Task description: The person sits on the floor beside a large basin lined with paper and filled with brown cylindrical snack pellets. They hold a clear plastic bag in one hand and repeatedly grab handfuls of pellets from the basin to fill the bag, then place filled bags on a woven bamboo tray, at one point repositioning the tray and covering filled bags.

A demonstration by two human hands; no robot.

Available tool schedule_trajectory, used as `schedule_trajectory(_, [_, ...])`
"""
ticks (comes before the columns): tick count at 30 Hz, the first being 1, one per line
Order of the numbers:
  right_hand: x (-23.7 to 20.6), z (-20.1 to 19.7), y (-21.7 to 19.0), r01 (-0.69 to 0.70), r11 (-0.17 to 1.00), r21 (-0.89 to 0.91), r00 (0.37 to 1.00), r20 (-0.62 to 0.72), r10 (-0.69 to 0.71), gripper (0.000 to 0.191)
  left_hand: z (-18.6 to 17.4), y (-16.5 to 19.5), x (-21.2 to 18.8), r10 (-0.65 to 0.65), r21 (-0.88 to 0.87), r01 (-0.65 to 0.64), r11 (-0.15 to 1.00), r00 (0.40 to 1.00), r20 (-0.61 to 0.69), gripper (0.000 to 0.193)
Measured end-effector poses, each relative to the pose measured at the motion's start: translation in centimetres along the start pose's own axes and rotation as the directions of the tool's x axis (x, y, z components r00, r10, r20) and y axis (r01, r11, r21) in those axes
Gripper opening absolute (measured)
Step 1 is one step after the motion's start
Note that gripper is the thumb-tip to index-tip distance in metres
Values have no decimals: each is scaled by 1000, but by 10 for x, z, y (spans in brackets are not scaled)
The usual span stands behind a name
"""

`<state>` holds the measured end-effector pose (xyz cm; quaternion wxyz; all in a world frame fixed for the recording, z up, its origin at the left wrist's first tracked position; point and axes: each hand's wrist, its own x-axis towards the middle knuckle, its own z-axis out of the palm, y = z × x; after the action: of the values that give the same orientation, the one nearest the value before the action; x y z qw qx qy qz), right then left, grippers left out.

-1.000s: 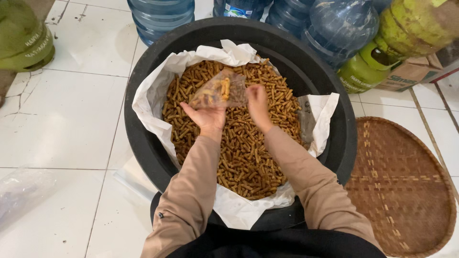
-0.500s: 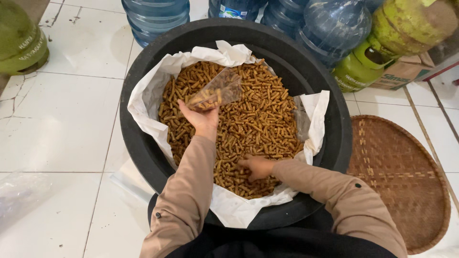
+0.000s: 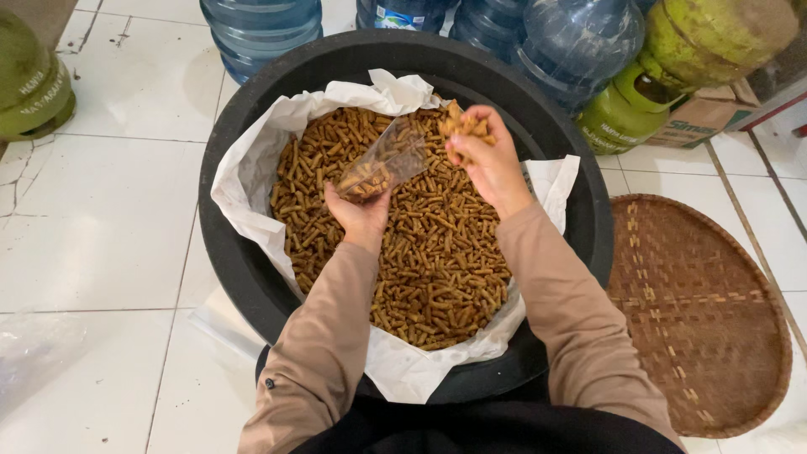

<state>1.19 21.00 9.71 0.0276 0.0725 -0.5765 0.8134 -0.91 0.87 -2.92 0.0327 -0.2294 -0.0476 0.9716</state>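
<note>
Your left hand (image 3: 363,214) has its fingers clamped on a small clear plastic bag (image 3: 382,164), tilted, mouth toward your right hand (image 3: 487,160). That hand's fingers are closed around a bunch of brown snack sticks (image 3: 465,124) just beside the bag's mouth. Both hover over the paper-lined black tub (image 3: 252,277) full of sticks, near a woven tray (image 3: 706,319).

Matt black plastic for the tub (image 3: 252,277), lined with crumpled white paper (image 3: 244,181). Dry, rough-looking brown snack sticks (image 3: 437,252). Clear, glossy plastic for the small bag (image 3: 382,164). Woven, coarse bamboo for the round tray (image 3: 702,319). Glazed, shiny white floor tiles (image 3: 101,235). Translucent blue plastic water jugs (image 3: 572,46).
</note>
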Motion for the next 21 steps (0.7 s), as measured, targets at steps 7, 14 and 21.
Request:
schedule_trajectory(7, [27,48,15,247,967,56,969,-25,-246,25,-4,-9,-5,-58,55,57,997,998,4,76])
schedule_trajectory(14, [24,1,17,134,980,150,989,-83,-122,22,-3,-7,-2,-16,31,19,999,997,-70,71])
schedule_trajectory(21, [-47,-5,-14,242,300,-923,961,184,-208,27,-2,-7,0,44,144,-58,988,994,96,61])
